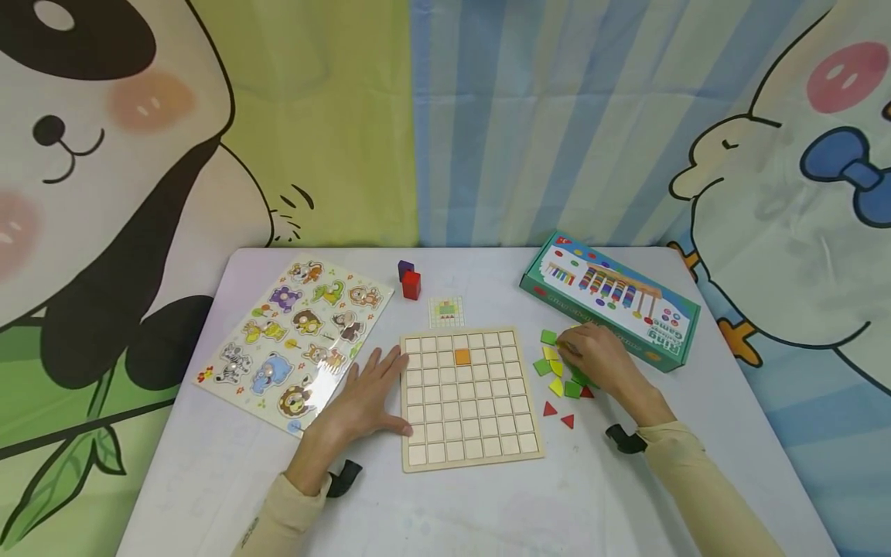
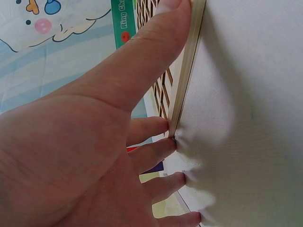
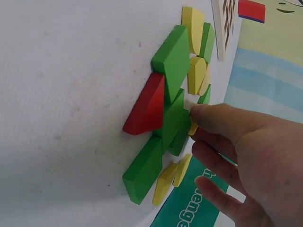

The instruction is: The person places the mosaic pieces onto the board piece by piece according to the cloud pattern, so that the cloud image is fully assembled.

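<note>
A wooden grid board (image 1: 473, 406) holds one orange square tile (image 1: 462, 357) in its upper part. My left hand (image 1: 369, 394) has its fingers spread along the board's left edge; its thumb lies on the lower left corner area, as the left wrist view also shows. Right of the board, my right hand (image 1: 595, 356) reaches over a pile of loose tiles. In the right wrist view its thumb and index fingertip pinch a small yellow tile (image 3: 193, 128). Around it lie green tiles (image 3: 175, 54), a red triangle tile (image 3: 149, 109) and more yellow tiles (image 3: 192, 28).
A small pattern card (image 1: 446, 312) lies behind the board. Near it stand a red cube (image 1: 411, 285) and a purple cube (image 1: 405, 268). On the left is an animal puzzle board (image 1: 295, 340); a green game box (image 1: 612, 298) sits behind the tiles. Red triangles (image 1: 550, 408) lie nearer the front.
</note>
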A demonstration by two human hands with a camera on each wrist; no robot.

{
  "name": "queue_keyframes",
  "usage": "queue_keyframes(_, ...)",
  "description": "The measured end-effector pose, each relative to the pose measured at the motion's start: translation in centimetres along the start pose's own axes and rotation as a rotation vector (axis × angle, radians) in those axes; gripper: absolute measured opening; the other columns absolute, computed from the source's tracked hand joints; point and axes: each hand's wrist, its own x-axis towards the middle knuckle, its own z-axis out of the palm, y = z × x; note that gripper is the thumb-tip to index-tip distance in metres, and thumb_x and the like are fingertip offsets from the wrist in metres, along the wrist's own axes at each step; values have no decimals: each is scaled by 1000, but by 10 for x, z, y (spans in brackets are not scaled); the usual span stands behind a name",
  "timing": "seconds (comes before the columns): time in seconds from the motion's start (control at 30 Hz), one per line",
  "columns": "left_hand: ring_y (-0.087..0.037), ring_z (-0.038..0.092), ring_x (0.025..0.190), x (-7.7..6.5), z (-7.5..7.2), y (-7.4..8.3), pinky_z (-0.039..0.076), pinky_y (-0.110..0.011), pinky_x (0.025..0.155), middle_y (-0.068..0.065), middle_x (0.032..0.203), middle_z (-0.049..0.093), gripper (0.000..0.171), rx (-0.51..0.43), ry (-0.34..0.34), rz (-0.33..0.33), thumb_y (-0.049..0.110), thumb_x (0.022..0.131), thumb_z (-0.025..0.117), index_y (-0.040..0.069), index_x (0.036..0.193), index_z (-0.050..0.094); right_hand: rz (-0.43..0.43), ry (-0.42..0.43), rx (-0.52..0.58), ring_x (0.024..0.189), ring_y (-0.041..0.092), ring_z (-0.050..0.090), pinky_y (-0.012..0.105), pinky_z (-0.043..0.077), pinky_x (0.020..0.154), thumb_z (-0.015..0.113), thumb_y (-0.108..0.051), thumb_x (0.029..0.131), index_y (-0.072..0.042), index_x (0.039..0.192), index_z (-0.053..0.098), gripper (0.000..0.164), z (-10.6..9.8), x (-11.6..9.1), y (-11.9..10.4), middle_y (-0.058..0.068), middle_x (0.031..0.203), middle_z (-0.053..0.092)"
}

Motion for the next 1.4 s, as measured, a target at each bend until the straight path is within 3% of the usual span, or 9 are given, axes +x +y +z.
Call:
queue_keyframes(0.17, -44, 7, 157, 1, 0, -1, 7, -73, 121, -14, 171, 15, 124, 5, -2, -1, 45, 64, 93, 9, 161, 25, -15, 14, -7, 101, 28, 69, 49, 57, 91, 79, -17, 88, -7, 104, 78, 19, 3, -1, 2, 7, 103, 78)
queue_keyframes(0.33, -44, 7, 157, 0, 1, -2, 7, -73, 121, -13, 171, 15, 124, 13, -2, -2, 46, 64, 93, 8, 161, 26, -60, 71, 13, 95, 25, 68, 46, 59, 84, 81, -16, 86, -7, 103, 77, 19, 1, 4, -6, 6, 102, 77)
queue_keyframes(0.57, -45, 7, 157, 1, 1, -2, 8, -74, 120, -14, 170, 16, 124, 6, 2, -5, 45, 63, 93, 8, 161, 27, -217, 165, 76, 95, 25, 68, 45, 59, 83, 84, -9, 80, -5, 97, 76, 20, 2, 29, -39, 7, 99, 76)
queue_keyframes(0.93, -44, 7, 157, 2, 4, -2, 7, -73, 121, -13, 171, 16, 124, -7, -10, -13, 44, 63, 94, 9, 161, 27, -383, 123, 137, 91, 22, 68, 41, 57, 82, 82, -8, 83, -5, 96, 76, 14, 32, 58, -83, 5, 96, 76)
queue_keyframes(1.13, -44, 7, 157, 2, 3, -1, 7, -73, 121, -13, 170, 17, 124, -5, -4, -7, 44, 62, 94, 8, 161, 28, -439, 112, 130, 92, 22, 69, 39, 57, 80, 81, -10, 85, -5, 96, 76, 13, 44, 63, -91, 5, 95, 76)
queue_keyframes(1.4, -44, 7, 157, 3, 2, -1, 7, -73, 121, -13, 171, 17, 125, 0, 1, -10, 44, 62, 94, 8, 161, 28, -449, 113, 92, 94, 23, 71, 40, 58, 83, 81, -11, 86, -5, 97, 77, 14, 46, 63, -96, 5, 97, 77)
